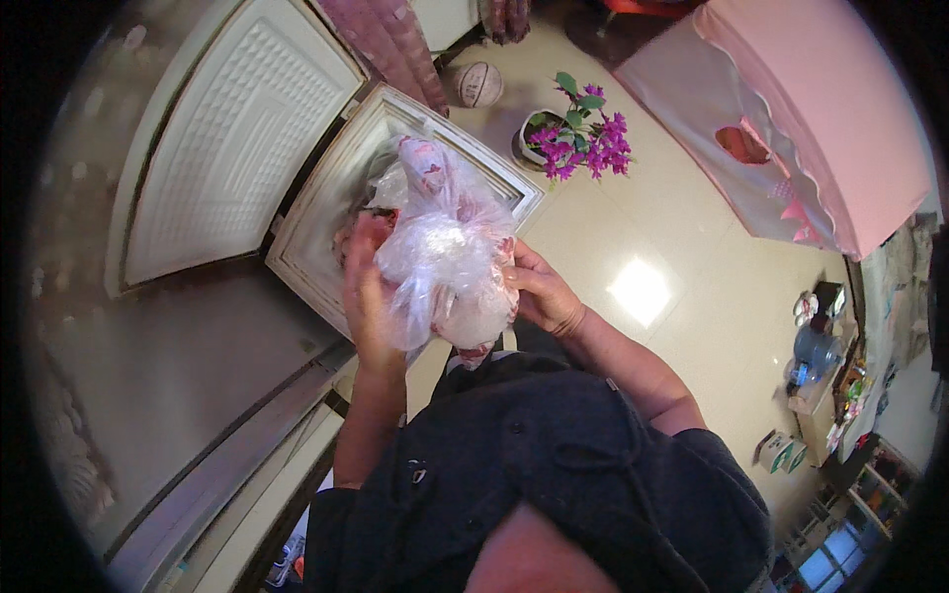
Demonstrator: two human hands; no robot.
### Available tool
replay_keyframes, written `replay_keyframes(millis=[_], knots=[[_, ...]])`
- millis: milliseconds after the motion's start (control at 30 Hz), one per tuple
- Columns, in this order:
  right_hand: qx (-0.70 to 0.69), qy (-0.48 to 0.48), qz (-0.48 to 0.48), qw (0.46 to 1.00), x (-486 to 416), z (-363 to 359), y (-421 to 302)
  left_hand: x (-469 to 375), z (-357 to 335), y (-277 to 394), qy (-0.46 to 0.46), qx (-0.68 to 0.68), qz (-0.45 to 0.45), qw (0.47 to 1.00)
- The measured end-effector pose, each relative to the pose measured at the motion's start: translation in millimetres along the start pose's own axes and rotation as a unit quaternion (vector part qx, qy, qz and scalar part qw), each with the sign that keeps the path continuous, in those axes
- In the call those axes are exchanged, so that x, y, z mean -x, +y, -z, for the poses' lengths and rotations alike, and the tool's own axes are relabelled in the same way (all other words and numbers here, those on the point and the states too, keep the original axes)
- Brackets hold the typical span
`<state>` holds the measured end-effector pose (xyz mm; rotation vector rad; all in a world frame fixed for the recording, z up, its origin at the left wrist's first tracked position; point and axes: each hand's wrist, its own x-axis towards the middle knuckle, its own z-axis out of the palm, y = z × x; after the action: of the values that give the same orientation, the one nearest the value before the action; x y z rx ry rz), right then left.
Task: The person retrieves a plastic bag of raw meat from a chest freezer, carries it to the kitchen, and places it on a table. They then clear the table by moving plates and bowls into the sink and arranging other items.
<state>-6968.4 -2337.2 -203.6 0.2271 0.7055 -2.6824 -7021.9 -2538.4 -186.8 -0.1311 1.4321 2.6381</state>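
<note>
Clear plastic bags [452, 252] with white and reddish contents are bunched over the near side of an open chest freezer [308, 237]. My right hand [547, 291] grips their right side, thumb on top. Blurred, my left hand [365, 289] is upright at their left side, fingers extended; whether it holds the plastic is unclear. Behind it, inside the freezer, a dark red item and more bagged things show in part. The bags hide much of the freezer's inside.
The white freezer lid [222, 148] stands raised at the left. Beyond the freezer are a basketball [479, 84] and a potted plant with purple flowers [541, 137]. A pink play tent [823, 111] is at the upper right, a water jug [815, 347] at the right.
</note>
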Motion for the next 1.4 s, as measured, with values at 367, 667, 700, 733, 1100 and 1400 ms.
replay_keyframes(millis=[367, 667, 700, 733, 1100, 1400], knots=[[0.495, 0.091, 0.112, 0.857, -21, -6, -24, 0, 13, -14, -0.010, 0.022, 0.128, 0.991], [0.687, 0.066, 0.178, 0.702, -36, -38, -23, -8, -1, -26, 0.001, -0.335, 0.065, 0.940], [0.683, 0.090, 0.148, 0.710, -38, -38, -23, -7, -1, -28, 0.001, -0.330, 0.066, 0.942], [0.674, 0.104, 0.126, 0.721, -39, -37, -24, -6, -1, -29, -0.007, -0.325, 0.067, 0.943], [0.288, 0.174, 0.074, 0.939, -51, -12, -24, -11, 3, -23, 0.003, -0.118, 0.213, 0.970], [-0.025, 0.199, 0.018, 0.980, -47, -3, -28, -1, 13, -42, -0.166, 0.180, 0.356, 0.902]])
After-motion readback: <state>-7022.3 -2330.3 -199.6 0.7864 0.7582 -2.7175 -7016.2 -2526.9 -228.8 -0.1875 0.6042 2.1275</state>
